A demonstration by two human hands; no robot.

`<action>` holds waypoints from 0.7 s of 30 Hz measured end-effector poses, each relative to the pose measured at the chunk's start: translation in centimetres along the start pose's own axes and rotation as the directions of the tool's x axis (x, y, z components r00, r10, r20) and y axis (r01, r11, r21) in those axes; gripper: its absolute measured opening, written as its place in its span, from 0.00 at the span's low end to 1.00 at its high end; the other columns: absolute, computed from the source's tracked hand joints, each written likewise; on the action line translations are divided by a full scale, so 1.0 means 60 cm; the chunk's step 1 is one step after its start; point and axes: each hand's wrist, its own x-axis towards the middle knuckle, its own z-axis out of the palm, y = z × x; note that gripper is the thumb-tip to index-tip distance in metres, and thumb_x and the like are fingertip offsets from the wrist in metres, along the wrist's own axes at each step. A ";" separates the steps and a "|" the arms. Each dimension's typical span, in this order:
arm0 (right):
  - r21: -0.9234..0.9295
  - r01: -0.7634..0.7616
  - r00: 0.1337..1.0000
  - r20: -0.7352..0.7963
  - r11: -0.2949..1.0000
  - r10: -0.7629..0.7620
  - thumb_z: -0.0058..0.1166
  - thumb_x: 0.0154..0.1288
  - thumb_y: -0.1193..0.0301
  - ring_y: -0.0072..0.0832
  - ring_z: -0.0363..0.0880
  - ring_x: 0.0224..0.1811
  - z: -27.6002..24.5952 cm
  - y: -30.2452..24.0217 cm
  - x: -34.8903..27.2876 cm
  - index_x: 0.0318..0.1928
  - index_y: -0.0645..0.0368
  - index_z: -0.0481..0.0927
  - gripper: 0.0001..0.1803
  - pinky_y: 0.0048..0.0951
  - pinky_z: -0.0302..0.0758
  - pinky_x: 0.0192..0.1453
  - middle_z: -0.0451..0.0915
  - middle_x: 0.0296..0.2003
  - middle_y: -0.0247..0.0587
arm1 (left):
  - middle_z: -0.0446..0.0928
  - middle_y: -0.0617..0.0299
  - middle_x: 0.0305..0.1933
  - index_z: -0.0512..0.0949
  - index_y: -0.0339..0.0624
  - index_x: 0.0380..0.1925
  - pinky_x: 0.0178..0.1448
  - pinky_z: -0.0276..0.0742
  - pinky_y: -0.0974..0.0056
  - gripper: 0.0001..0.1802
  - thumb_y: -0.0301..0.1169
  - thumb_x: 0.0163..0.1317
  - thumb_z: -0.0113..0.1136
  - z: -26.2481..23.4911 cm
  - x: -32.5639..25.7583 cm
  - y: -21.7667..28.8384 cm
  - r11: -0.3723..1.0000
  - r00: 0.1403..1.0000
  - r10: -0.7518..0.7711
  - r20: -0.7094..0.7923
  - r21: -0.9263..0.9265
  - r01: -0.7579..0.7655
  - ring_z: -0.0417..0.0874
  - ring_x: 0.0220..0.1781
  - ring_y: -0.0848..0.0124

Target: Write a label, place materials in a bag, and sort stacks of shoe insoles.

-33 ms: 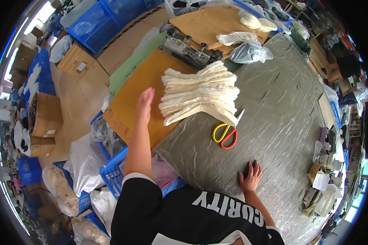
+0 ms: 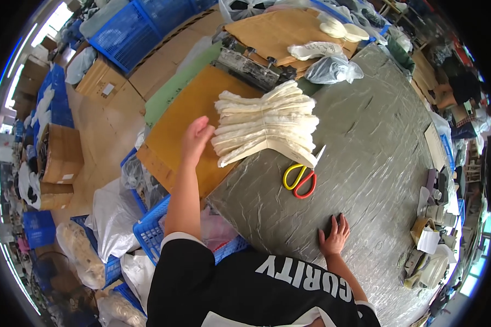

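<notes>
A bundle of cream, fluffy-edged pieces (image 2: 264, 121), stacked in layers and bound round its narrow middle with a thin tie, lies partly on an orange-brown board (image 2: 172, 133) and partly on a dark grey covered table (image 2: 360, 147). My left hand (image 2: 195, 140) is just left of the bundle, above the board. Its fingers are loosely bent and hold nothing; whether they touch the bundle's edge I cannot tell. My right hand (image 2: 335, 235) rests on the table with fingers spread. Scissors (image 2: 300, 179) with one yellow and one red handle lie beside the bundle, blades slightly apart, pointing away.
Behind the bundle are a dark metal clamp bar (image 2: 248, 68), brown paper sheets (image 2: 278, 32) and a clear plastic bag (image 2: 334, 70). Blue crates (image 2: 150, 231) and white sacks (image 2: 113, 210) crowd the left side. Small tools and a tape roll (image 2: 423, 231) line the right edge.
My left hand has turned slightly and its fingers have bent toward the bundle. My right hand, the bundle and the scissors have kept their places.
</notes>
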 end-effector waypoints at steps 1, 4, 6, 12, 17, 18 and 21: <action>0.014 0.017 1.000 0.023 1.000 -0.017 0.60 0.45 0.60 0.50 0.53 0.64 0.000 0.000 0.000 0.58 0.54 0.63 0.38 0.52 0.49 0.65 0.56 0.62 0.51 | 0.55 0.49 0.67 0.54 0.39 0.64 0.69 0.51 0.57 0.44 0.48 0.53 0.62 0.007 -0.009 0.019 0.879 0.987 0.043 0.153 0.464 -0.110 0.55 0.69 0.57; 0.012 0.010 1.000 0.023 1.000 -0.010 0.60 0.45 0.60 0.50 0.53 0.64 -0.001 -0.002 -0.001 0.58 0.54 0.63 0.38 0.52 0.49 0.65 0.56 0.63 0.51 | 0.55 0.45 0.66 0.52 0.42 0.65 0.70 0.50 0.53 0.55 0.41 0.37 0.74 0.096 -0.005 0.048 0.349 0.797 0.317 0.514 0.718 -0.602 0.54 0.68 0.49; -0.008 -0.017 1.000 0.005 1.000 0.017 0.61 0.45 0.59 0.49 0.53 0.64 -0.002 -0.003 0.000 0.58 0.54 0.64 0.38 0.51 0.49 0.66 0.56 0.63 0.50 | 0.52 0.43 0.67 0.48 0.45 0.66 0.70 0.50 0.52 0.60 0.44 0.34 0.74 0.165 0.013 0.056 0.184 0.793 0.211 0.572 0.773 -0.607 0.54 0.68 0.47; 0.025 -0.021 0.999 0.032 0.999 0.020 0.61 0.45 0.59 0.49 0.52 0.64 -0.007 0.000 0.002 0.58 0.54 0.64 0.38 0.51 0.49 0.66 0.56 0.63 0.51 | 0.47 0.38 0.67 0.37 0.53 0.68 0.68 0.53 0.50 0.71 0.51 0.26 0.75 0.241 0.098 0.100 -0.059 0.793 -0.075 0.604 0.792 -0.608 0.56 0.65 0.43; 0.031 -0.057 0.998 0.027 0.998 0.057 0.61 0.45 0.56 0.48 0.51 0.65 -0.015 0.004 0.003 0.58 0.53 0.66 0.37 0.51 0.48 0.67 0.56 0.63 0.49 | 0.55 0.36 0.61 0.35 0.55 0.68 0.64 0.59 0.51 0.69 0.48 0.30 0.74 0.256 0.102 0.101 -0.010 0.810 -0.205 0.550 0.826 -0.564 0.61 0.60 0.42; 0.068 -0.061 0.997 0.054 0.996 0.058 0.61 0.45 0.56 0.48 0.51 0.65 -0.016 0.004 0.003 0.58 0.53 0.66 0.37 0.51 0.48 0.67 0.56 0.63 0.49 | 0.59 0.36 0.57 0.34 0.55 0.68 0.62 0.62 0.53 0.68 0.47 0.32 0.73 0.256 0.101 0.099 0.026 0.799 -0.209 0.564 0.820 -0.572 0.65 0.58 0.43; 0.073 -0.076 0.995 0.074 0.994 0.070 0.60 0.45 0.55 0.48 0.51 0.65 -0.020 0.006 0.005 0.57 0.53 0.67 0.36 0.51 0.48 0.67 0.56 0.63 0.49 | 0.63 0.36 0.54 0.36 0.53 0.68 0.61 0.64 0.55 0.66 0.47 0.33 0.70 0.256 0.097 0.095 0.105 0.791 -0.194 0.580 0.814 -0.571 0.68 0.56 0.45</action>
